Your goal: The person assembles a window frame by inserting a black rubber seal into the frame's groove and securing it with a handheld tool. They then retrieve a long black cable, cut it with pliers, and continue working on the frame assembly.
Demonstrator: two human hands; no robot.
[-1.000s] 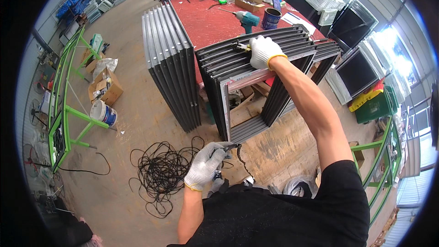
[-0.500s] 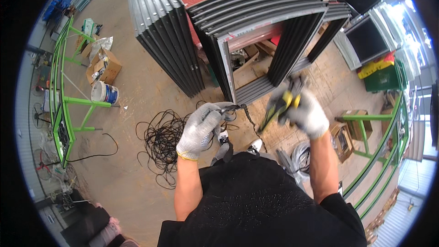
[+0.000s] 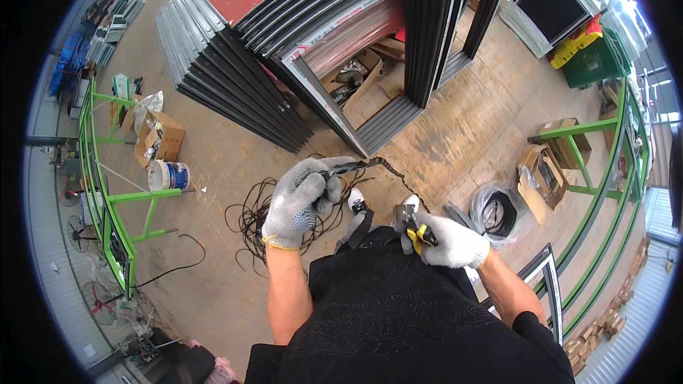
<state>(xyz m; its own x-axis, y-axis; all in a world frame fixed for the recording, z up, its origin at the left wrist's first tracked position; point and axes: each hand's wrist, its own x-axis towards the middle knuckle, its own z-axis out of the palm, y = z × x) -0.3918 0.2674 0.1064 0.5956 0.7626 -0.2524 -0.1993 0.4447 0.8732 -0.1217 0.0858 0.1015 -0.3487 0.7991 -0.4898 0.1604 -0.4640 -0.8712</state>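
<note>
My left hand (image 3: 300, 203), in a grey-white knitted glove, is closed on a black rubber-like strip (image 3: 384, 163). The strip runs out to the right from the fingers, then bends down towards my right hand. Gloved alike, my right hand (image 3: 452, 240) grips a pliers-like tool (image 3: 425, 235) with yellow-and-black handles, close in front of my body. Its metal head (image 3: 406, 213) points up, near the lower run of the strip; whether the two touch I cannot tell. On the floor beyond my left hand lies a tangled heap of black strip (image 3: 249, 220).
Ahead stand several dark rectangular frames (image 3: 356, 18) in a row, with dark profiles (image 3: 235, 85) leaning at their left. Green metal racks (image 3: 146, 198) stand left and right. A plastic-wrapped coil (image 3: 498, 213), an open carton (image 3: 544, 178) and a white bucket (image 3: 169, 175) are on the floor.
My right hand has come down and nearer my body with the tool, from up beside the frames. My left hand keeps hold of the strip. The whole view has shifted.
</note>
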